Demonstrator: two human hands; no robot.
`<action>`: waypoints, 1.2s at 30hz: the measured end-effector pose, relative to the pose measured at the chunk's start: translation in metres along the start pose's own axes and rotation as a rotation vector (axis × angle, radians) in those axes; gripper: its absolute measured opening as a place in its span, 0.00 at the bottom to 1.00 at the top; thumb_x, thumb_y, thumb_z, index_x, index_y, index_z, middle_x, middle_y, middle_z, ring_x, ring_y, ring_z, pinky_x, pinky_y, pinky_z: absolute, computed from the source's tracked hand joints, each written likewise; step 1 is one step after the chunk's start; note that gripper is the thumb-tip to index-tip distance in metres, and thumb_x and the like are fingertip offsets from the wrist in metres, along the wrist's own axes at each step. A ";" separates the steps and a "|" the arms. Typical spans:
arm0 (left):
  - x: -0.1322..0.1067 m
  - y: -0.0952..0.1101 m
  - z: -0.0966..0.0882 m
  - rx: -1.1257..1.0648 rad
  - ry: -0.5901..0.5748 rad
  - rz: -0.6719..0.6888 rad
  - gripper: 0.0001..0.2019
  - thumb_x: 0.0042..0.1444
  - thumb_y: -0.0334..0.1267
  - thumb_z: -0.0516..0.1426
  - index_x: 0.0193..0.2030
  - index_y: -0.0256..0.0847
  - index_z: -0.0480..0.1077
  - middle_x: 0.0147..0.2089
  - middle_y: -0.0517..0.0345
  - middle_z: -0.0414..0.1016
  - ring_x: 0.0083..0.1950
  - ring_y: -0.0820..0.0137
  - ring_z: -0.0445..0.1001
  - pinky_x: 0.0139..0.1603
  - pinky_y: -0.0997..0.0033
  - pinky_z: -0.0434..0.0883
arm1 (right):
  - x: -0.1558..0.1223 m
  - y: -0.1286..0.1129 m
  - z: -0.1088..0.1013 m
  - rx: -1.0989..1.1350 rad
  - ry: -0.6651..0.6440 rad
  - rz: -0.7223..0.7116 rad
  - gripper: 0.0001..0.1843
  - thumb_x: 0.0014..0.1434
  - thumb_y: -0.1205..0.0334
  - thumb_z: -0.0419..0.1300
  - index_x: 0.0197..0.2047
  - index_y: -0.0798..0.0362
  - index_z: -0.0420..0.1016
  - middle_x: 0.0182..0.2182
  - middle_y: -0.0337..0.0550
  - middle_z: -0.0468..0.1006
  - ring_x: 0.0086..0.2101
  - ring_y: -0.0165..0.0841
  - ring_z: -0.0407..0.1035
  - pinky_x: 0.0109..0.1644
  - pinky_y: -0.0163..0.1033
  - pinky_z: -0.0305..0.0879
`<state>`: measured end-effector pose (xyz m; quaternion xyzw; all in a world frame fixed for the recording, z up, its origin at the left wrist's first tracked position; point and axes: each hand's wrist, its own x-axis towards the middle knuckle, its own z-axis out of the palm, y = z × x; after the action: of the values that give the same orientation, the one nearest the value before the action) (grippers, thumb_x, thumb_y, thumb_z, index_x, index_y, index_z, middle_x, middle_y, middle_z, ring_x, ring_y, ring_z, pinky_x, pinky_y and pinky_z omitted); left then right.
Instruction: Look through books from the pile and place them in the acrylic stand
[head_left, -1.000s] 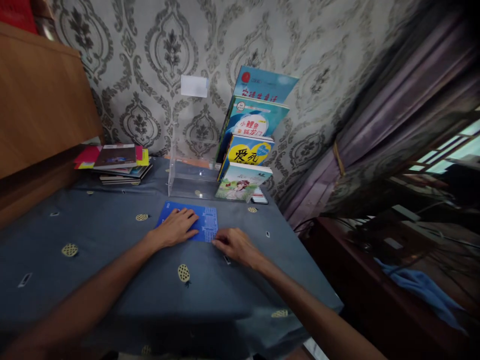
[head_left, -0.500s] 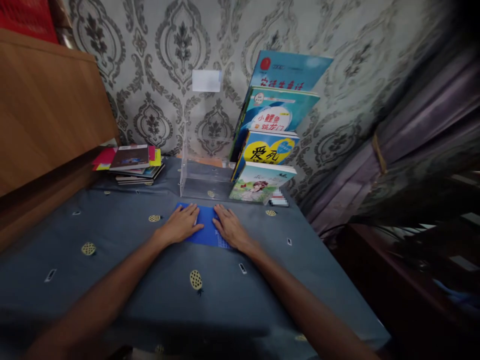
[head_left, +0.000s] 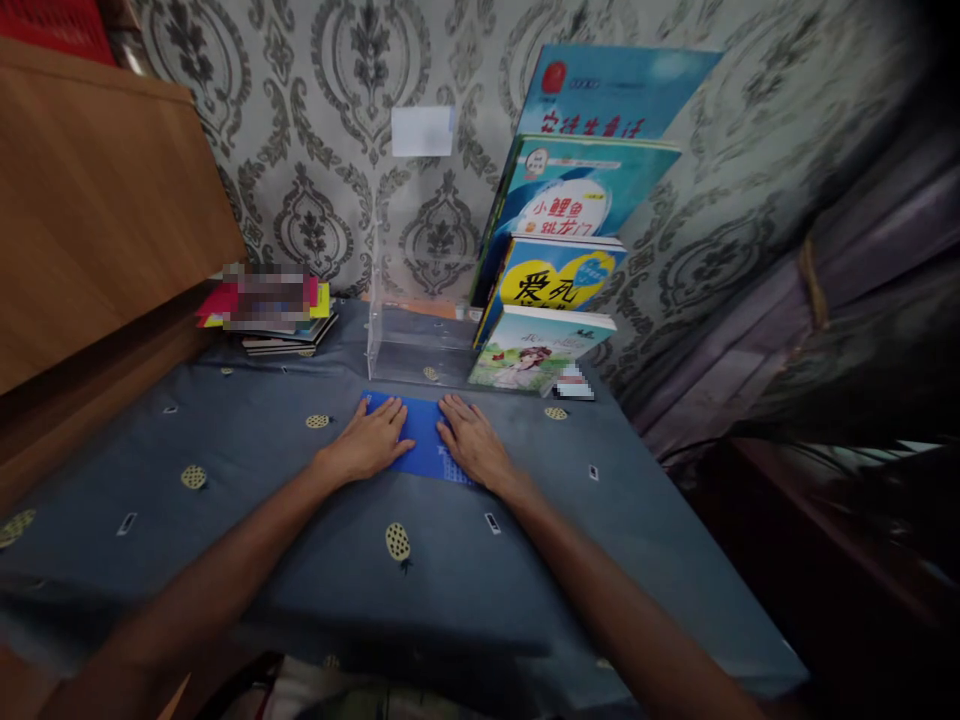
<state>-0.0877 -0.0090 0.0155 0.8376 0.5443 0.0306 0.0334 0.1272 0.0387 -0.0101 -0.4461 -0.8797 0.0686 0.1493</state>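
Observation:
A blue printed sheet or thin booklet lies flat on the cloth-covered table; which of the two it is I cannot tell. My left hand rests palm down on its left part, fingers stretched out. On its right part my right hand lies flat in the same way, covering some of the white print. Just behind the sheet stands a clear acrylic rack. Its right side holds several upright books in steps: a tall blue one, a teal one, a yellow and blue one, and a pale green one in front.
A stack of books lies at the back left beside a wooden cabinet. The grey-blue tablecloth has a pineapple pattern. Behind the table is a patterned wall. A tied curtain hangs at the right.
The camera view has shifted, so the rack and books look nearer and slightly farther right. Both hands stay flat on the blue sheet, with hardly any movement on it.

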 end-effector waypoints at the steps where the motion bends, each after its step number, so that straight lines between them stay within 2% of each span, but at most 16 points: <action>1: -0.004 0.001 0.000 0.003 0.003 0.009 0.28 0.70 0.50 0.46 0.71 0.36 0.57 0.73 0.36 0.55 0.74 0.52 0.55 0.71 0.40 0.51 | 0.000 0.000 0.000 -0.003 0.001 0.006 0.27 0.70 0.58 0.44 0.67 0.60 0.63 0.67 0.57 0.62 0.68 0.42 0.54 0.71 0.55 0.51; 6: -0.042 0.000 0.002 0.045 0.033 -0.072 0.28 0.70 0.50 0.45 0.71 0.39 0.56 0.71 0.38 0.59 0.72 0.50 0.58 0.70 0.39 0.52 | 0.001 0.001 0.003 -0.017 -0.001 0.022 0.27 0.71 0.57 0.44 0.67 0.59 0.63 0.68 0.56 0.62 0.68 0.43 0.54 0.70 0.55 0.51; 10: -0.079 0.003 0.005 0.086 0.067 -0.158 0.29 0.70 0.50 0.42 0.70 0.34 0.57 0.70 0.35 0.60 0.72 0.48 0.58 0.69 0.37 0.53 | 0.001 0.000 0.001 -0.034 0.005 0.014 0.26 0.70 0.58 0.45 0.66 0.60 0.64 0.67 0.57 0.63 0.67 0.44 0.55 0.70 0.53 0.51; 14: -0.095 0.010 0.005 0.098 0.060 -0.241 0.28 0.71 0.48 0.42 0.70 0.32 0.58 0.72 0.37 0.57 0.73 0.50 0.57 0.67 0.41 0.59 | 0.000 -0.005 -0.008 -0.081 0.038 0.009 0.23 0.70 0.58 0.48 0.60 0.61 0.70 0.59 0.58 0.71 0.59 0.45 0.63 0.65 0.50 0.58; 17: -0.092 0.009 -0.001 0.090 0.043 -0.238 0.25 0.70 0.46 0.45 0.67 0.33 0.62 0.71 0.39 0.61 0.71 0.52 0.60 0.66 0.49 0.63 | -0.002 -0.009 -0.018 -0.138 0.025 0.048 0.20 0.69 0.55 0.51 0.54 0.60 0.73 0.52 0.58 0.74 0.52 0.47 0.65 0.58 0.50 0.62; 19: -0.086 0.005 -0.009 0.090 0.015 -0.179 0.22 0.70 0.44 0.48 0.64 0.37 0.66 0.69 0.42 0.65 0.69 0.54 0.65 0.65 0.53 0.64 | -0.006 -0.011 -0.025 -0.176 -0.004 0.094 0.19 0.68 0.54 0.52 0.52 0.60 0.73 0.50 0.58 0.73 0.51 0.48 0.65 0.56 0.49 0.62; 22: -0.076 -0.002 -0.021 0.122 -0.022 -0.065 0.16 0.69 0.41 0.51 0.58 0.42 0.71 0.63 0.46 0.73 0.62 0.55 0.72 0.65 0.49 0.62 | -0.018 -0.014 -0.037 -0.200 -0.033 0.137 0.17 0.67 0.55 0.53 0.51 0.59 0.72 0.49 0.57 0.74 0.50 0.47 0.66 0.54 0.48 0.62; 25: -0.064 -0.005 -0.028 0.176 -0.025 0.017 0.12 0.69 0.38 0.51 0.51 0.43 0.73 0.55 0.49 0.78 0.56 0.56 0.76 0.65 0.47 0.60 | -0.040 -0.017 -0.049 -0.211 -0.063 0.166 0.15 0.68 0.55 0.53 0.49 0.58 0.72 0.47 0.57 0.75 0.49 0.47 0.67 0.52 0.48 0.62; 28: -0.048 -0.004 -0.028 0.260 -0.013 0.059 0.11 0.69 0.35 0.50 0.45 0.40 0.74 0.47 0.49 0.80 0.50 0.58 0.77 0.59 0.53 0.64 | -0.067 -0.023 -0.058 -0.193 -0.098 0.198 0.13 0.68 0.57 0.53 0.47 0.56 0.72 0.45 0.55 0.76 0.47 0.45 0.70 0.50 0.46 0.62; 31: -0.029 0.000 -0.024 0.318 0.030 0.058 0.11 0.68 0.33 0.50 0.43 0.37 0.74 0.44 0.47 0.79 0.47 0.58 0.77 0.51 0.58 0.67 | -0.095 -0.036 -0.064 -0.157 -0.116 0.187 0.11 0.68 0.58 0.54 0.46 0.57 0.72 0.45 0.54 0.77 0.46 0.44 0.71 0.50 0.45 0.63; 34: -0.011 0.007 -0.017 0.282 0.072 0.018 0.11 0.68 0.34 0.51 0.43 0.37 0.75 0.45 0.46 0.80 0.49 0.57 0.77 0.49 0.60 0.67 | -0.113 -0.051 -0.069 -0.103 -0.137 0.126 0.11 0.68 0.59 0.55 0.44 0.56 0.74 0.44 0.53 0.78 0.45 0.42 0.72 0.49 0.44 0.64; 36: -0.003 0.013 -0.012 0.206 0.092 0.006 0.12 0.68 0.36 0.50 0.47 0.38 0.75 0.51 0.45 0.79 0.53 0.57 0.76 0.52 0.59 0.67 | -0.114 -0.057 -0.071 -0.063 -0.162 0.104 0.11 0.68 0.59 0.55 0.42 0.55 0.75 0.41 0.51 0.79 0.43 0.41 0.73 0.47 0.42 0.65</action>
<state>-0.0782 -0.0170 0.0288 0.8361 0.5429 0.0129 -0.0779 0.1700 -0.0877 0.0484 -0.4886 -0.8663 0.0843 0.0601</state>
